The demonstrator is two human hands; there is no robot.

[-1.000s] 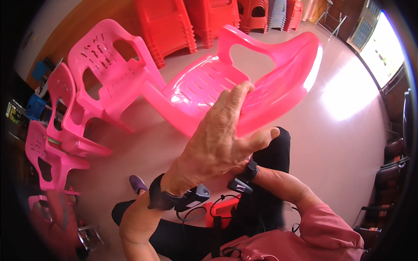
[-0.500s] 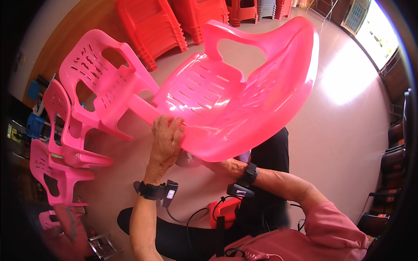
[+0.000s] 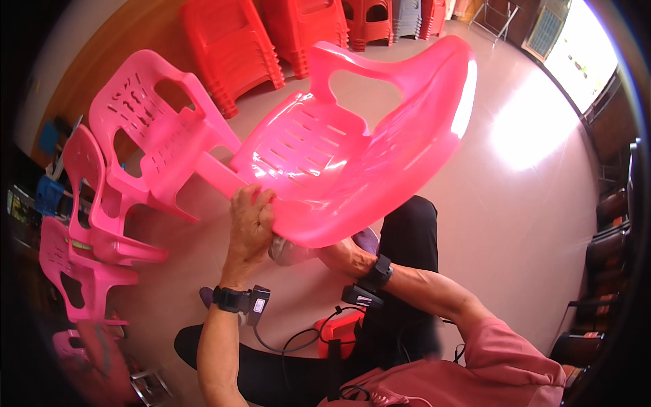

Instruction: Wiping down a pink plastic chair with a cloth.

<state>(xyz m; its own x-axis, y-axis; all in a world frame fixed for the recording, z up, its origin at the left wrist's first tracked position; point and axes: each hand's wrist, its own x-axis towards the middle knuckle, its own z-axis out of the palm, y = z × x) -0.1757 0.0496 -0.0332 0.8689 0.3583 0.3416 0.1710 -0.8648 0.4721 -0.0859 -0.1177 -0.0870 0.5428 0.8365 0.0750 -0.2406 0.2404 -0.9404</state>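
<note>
A glossy pink plastic armchair with a slotted seat is tilted in front of me. Its near armrest is in the grip of my left hand, whose fingers curl over the edge. My right hand reaches beneath the chair's near rim, and its fingers are hidden there. Between the two hands a pale, crumpled thing shows under the rim; its kind is unclear. Each wrist wears a black strap with a small device and a cable.
More pink armchairs stand at the left. Stacks of red stools line the far wall, with a grey stack beside them. A red plastic object lies by my legs. Dark chairs stand along the right.
The chair and both hands sit slightly further left in view, as does the background. More of the pale crumpled thing shows below the rim. My left hand keeps its hold on the armrest.
</note>
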